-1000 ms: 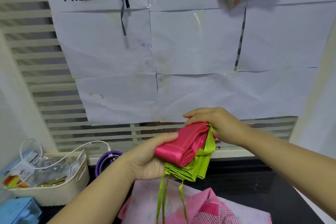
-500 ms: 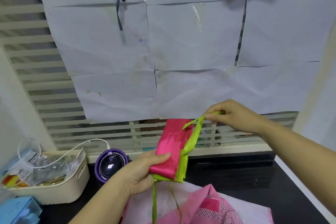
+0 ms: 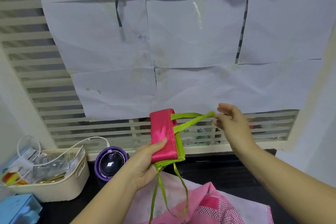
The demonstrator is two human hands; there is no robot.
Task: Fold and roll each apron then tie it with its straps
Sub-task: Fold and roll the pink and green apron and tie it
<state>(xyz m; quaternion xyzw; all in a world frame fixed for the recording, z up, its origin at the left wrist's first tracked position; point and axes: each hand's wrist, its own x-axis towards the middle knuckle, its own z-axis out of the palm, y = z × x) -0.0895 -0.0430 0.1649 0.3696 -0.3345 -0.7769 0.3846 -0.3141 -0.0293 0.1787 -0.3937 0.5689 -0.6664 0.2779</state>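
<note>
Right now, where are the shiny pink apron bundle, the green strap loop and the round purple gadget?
Shiny pink apron bundle (image 3: pixel 162 132): head view, middle of its pink face.
Green strap loop (image 3: pixel 193 121): head view, lower band, midway along.
Round purple gadget (image 3: pixel 110 163): head view, dark glossy centre.

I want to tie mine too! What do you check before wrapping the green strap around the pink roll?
1. Left hand grips the rolled apron: ok.
2. Right hand pinches the strap loop: ok.
3. Strap loop pulled taut, sideways: ok.
4. Rolled apron tight inside: cannot tell.
5. Hanging straps dangle free of knots: ok.
</note>
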